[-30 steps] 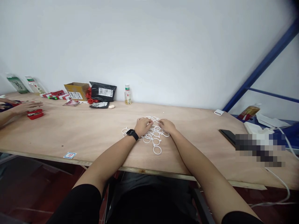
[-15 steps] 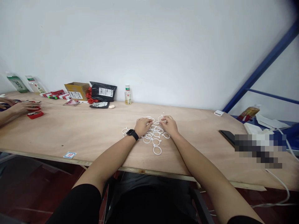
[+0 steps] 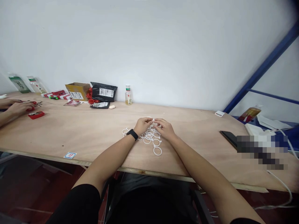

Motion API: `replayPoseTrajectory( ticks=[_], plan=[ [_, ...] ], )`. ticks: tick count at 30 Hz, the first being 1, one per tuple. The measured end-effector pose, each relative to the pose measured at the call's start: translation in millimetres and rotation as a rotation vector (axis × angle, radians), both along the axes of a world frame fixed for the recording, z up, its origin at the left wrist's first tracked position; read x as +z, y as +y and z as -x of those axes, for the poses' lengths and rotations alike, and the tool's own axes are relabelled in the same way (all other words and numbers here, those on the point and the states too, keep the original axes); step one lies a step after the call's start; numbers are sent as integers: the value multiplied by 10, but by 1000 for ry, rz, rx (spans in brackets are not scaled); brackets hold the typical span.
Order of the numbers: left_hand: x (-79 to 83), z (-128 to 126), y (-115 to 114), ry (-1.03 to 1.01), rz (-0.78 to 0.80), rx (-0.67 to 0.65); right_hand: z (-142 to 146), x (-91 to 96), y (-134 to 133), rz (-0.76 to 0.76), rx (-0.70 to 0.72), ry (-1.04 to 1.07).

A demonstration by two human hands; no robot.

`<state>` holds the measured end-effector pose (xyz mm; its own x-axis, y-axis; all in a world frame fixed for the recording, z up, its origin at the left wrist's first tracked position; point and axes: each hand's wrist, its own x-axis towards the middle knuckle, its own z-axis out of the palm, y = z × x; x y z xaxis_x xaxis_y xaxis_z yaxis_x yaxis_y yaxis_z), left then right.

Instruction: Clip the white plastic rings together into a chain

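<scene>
Several white plastic rings (image 3: 151, 138) lie in a loose pile on the plywood table (image 3: 93, 133). My left hand (image 3: 143, 125), with a black watch on its wrist, and my right hand (image 3: 164, 128) meet above the far side of the pile. Their fingertips pinch together on a white ring (image 3: 153, 120) held between them. One ring (image 3: 157, 151) lies apart at the near edge of the pile.
Another person's hands (image 3: 16, 107) work with red pieces (image 3: 36, 115) at the far left. A cardboard box (image 3: 77, 91), black bags (image 3: 104, 92), and a small bottle (image 3: 127, 95) stand by the wall. A black phone (image 3: 230, 137) and white cables lie right.
My two hands have come together and lifted slightly from the pile, now pinching one ring between them. The other person's hands shifted further left.
</scene>
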<state>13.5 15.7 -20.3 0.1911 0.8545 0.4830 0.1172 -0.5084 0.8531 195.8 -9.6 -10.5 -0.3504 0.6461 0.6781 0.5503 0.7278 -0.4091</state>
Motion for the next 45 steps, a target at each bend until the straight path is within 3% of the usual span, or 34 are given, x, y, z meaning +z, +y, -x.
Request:
replayPoseTrajectory(
  ticks=[6,12,20,36,45],
  plan=[
    [32,-28,-63,-25,-23,32,33,57,-31,8,-72,182],
    [100,-22,-129,17,-29,-42,36,74,-47,24,-45,190],
    [34,-60,-79,-137,189,-111,47,61,-40,56,41,193],
    [118,-24,-156,-22,43,-53,106,137,-87,58,-1,161],
    [61,-25,-95,58,43,-39,109,89,-23,102,2,128]
  ],
)
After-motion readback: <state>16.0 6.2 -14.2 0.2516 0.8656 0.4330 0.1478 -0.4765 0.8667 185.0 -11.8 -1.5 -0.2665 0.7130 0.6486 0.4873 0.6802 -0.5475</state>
